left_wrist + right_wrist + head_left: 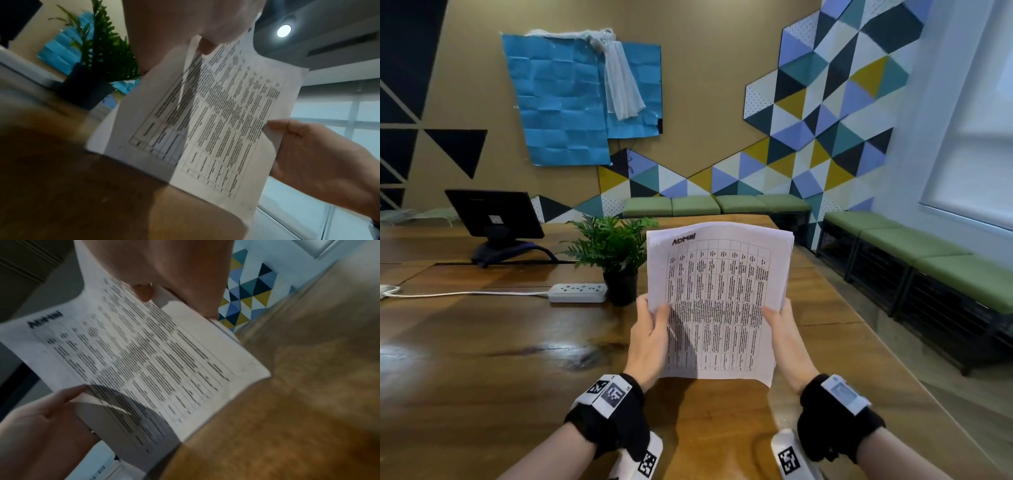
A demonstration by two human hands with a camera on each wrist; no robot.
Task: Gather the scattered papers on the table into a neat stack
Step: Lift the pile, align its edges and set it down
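Left hand (pixel 650 337) and right hand (pixel 786 337) fingers pinching upright papers (pixel 717 301), right wrist view alone shows layered sheet edges

white printed papers (pixel 717 301), stacked upright, bottom edge on table (pixel 482 359)

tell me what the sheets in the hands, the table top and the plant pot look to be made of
Sheets: thin white printed paper, matte; they bow and curl where the left hand and right hand grip them.
Table: looks like brown wood with a glossy varnish; grain and bright reflections show.
Plant pot: dark, smooth, probably plastic, though the look leaves this open.
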